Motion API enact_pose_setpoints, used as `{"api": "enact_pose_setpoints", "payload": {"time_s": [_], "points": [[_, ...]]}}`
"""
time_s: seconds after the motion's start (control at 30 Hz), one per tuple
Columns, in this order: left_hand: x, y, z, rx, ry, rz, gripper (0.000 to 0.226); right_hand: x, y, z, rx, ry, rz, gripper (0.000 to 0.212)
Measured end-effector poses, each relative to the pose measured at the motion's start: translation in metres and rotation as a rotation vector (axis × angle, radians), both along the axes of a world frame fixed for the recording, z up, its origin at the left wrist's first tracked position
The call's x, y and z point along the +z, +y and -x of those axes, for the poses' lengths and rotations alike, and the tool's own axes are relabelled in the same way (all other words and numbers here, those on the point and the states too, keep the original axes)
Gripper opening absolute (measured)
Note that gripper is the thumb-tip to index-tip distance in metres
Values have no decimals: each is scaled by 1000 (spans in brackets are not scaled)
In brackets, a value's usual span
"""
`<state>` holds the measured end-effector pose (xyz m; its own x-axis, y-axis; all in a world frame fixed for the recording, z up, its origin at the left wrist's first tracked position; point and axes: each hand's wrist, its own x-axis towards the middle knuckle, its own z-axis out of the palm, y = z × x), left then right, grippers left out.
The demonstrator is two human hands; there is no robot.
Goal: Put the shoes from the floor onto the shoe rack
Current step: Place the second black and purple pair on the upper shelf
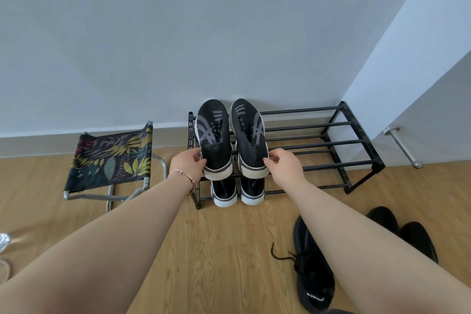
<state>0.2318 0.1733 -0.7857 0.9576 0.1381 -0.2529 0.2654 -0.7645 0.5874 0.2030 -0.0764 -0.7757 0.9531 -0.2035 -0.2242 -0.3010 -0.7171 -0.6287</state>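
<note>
Fingers (197, 159) of the left hand (187, 164) are curled round the heel of the left striped shoe (214, 135), and the right hand (283, 164) pinches the heel of the right striped shoe (248, 135) with thumb and fingertips. Both shoes sit on the top tier of the black shoe rack (331, 140), at its left end, toes toward the far wall. Lower tier right under them holds another dark pair with white soles (237, 192). Rest of the rack is bare bars. Black sneakers (312, 267) lie on the floor near right, laces loose. Folding stool with leaf print (112, 160) stands left of the rack.
</note>
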Motion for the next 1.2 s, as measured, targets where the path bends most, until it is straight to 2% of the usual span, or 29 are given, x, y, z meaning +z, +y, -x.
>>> {"api": "enact_pose_setpoints", "payload": {"time_s": [0.2, 0.37, 0.53, 0.67, 0.93, 1.07, 1.2], "points": [[24, -4, 7, -138, -89, -148, 48, 22, 8, 10, 95, -90, 196, 37], [46, -14, 16, -305, -122, -484, 67, 41, 12, 13, 208, -194, 499, 54], [58, -20, 23, -396, -174, -663, 76, 54, 13, 17, 321, -229, 726, 70], [64, -22, 31, -444, -155, -701, 76, 63, 14, 24, 363, -202, 833, 73], [97, -45, 41, -514, -201, -654, 77, 111, -6, 36, 382, -168, 896, 74], [116, -79, 36, -565, -226, -634, 76, 140, -44, 43, 389, -193, 923, 70], [110, -132, 43, -600, -265, -636, 75, 134, -84, 63, 297, -187, 901, 72]]}}
